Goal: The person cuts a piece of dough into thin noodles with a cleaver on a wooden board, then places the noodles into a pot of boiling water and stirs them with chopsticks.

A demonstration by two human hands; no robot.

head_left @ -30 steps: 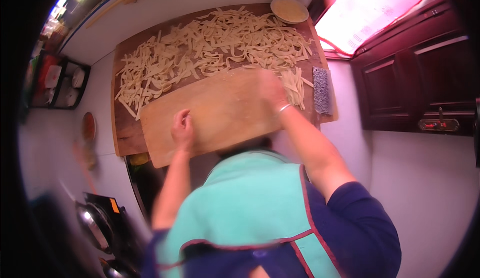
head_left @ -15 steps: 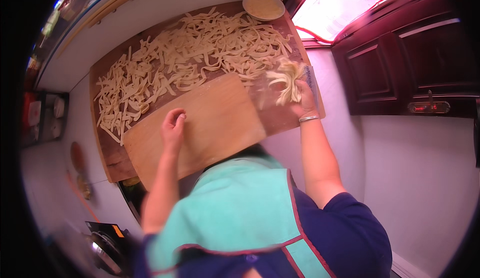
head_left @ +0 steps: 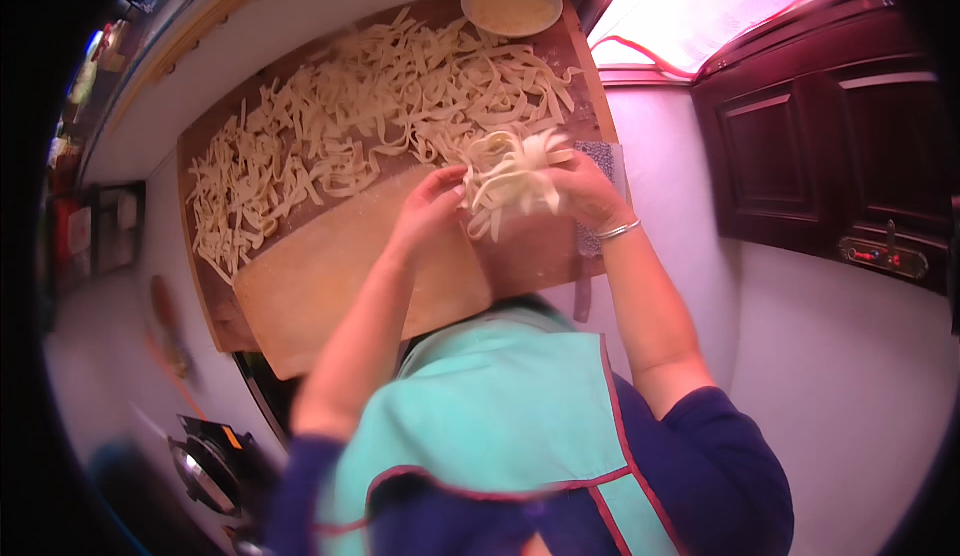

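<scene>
A bunch of pale noodle strips [head_left: 512, 178] is lifted above the right part of a large wooden board [head_left: 540, 256]. My right hand [head_left: 590, 194] grips the bunch from the right, and my left hand [head_left: 432, 201] holds it from the left. Many more cut noodle strips [head_left: 360, 126] lie spread over the board's far half. A lighter, smaller wooden board [head_left: 330, 276] lies on the near left part, bare.
A round pale plate [head_left: 512, 2] sits at the board's far right corner. A grey grater-like tool [head_left: 600, 161] lies along the right edge. Dark wooden cabinets [head_left: 840, 136] stand on the right. A stove burner [head_left: 205, 471] is at lower left.
My left hand left the light board and moved right to join the right hand. The right hand has gathered a noodle bunch and lifted it off the board.
</scene>
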